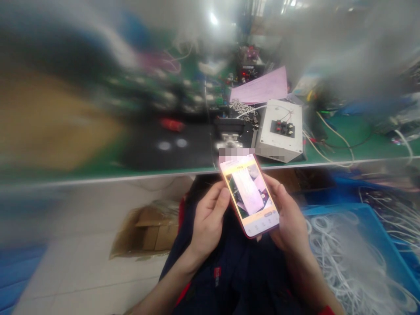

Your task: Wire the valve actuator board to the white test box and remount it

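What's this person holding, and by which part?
A thin, rectangular, red-edged smartphone with a lit screen, held by its long side edges: left hand on the left edge, right hand on the right.

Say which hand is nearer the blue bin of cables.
Right. The right hand holds the phone on the side facing the blue bin; the left hand is farther, across the phone.

no text can be read: lettering on the phone (250, 195) and red tag (217, 272) is too blurred.
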### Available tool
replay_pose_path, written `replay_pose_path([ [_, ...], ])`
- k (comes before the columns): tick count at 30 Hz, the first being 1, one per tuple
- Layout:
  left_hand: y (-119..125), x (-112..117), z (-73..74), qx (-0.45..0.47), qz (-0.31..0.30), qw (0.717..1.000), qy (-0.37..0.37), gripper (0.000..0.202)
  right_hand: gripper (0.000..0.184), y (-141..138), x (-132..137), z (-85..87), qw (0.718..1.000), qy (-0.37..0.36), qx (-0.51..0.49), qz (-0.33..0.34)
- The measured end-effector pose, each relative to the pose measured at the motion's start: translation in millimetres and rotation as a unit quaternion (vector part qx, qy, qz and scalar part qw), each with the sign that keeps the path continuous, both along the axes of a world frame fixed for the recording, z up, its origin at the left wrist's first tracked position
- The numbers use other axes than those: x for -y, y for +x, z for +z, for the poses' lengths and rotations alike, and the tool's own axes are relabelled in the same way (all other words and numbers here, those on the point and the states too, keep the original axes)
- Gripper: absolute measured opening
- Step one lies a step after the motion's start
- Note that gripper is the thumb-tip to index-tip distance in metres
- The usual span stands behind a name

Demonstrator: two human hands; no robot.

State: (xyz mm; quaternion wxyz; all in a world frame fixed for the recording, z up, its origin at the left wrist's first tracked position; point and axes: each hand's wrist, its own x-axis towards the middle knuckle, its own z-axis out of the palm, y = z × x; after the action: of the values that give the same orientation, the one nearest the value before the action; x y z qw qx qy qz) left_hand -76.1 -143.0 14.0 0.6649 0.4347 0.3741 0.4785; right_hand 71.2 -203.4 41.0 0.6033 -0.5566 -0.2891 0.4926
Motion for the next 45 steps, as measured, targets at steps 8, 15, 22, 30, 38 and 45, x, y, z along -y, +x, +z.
replay_pose_path([
  [8,-0.4,1.5,-0.7,-0.001,0.004,1.000,-0.006,0.040,0.059,-0.7,0.1,2.9,0.999,-0.025,-0.047,-0.006],
  [15,0.2,2.4,0.9,0.001,0.011,1.000,-0.011,0.042,0.055,0.1,0.7,7.0,0.997,-0.050,-0.067,-0.005],
  [22,-0.1,2.6,1.3,0.006,0.009,1.000,-0.014,0.041,0.056,0.2,-1.0,10.3,0.996,-0.056,-0.068,0.004],
  [30,-2.0,4.5,-1.1,0.016,0.003,1.000,-0.014,0.035,0.050,5.3,-3.0,11.1,0.995,-0.035,-0.091,0.006],
  [38,-2.3,14.1,-8.8,0.059,0.014,0.998,0.001,0.032,0.042,15.8,-5.8,17.8,0.991,-0.012,-0.136,-0.006],
  [45,-2.8,19.2,-5.4,0.083,0.000,0.997,-0.010,0.041,0.039,12.3,-6.9,20.9,0.990,-0.001,-0.137,-0.029],
])
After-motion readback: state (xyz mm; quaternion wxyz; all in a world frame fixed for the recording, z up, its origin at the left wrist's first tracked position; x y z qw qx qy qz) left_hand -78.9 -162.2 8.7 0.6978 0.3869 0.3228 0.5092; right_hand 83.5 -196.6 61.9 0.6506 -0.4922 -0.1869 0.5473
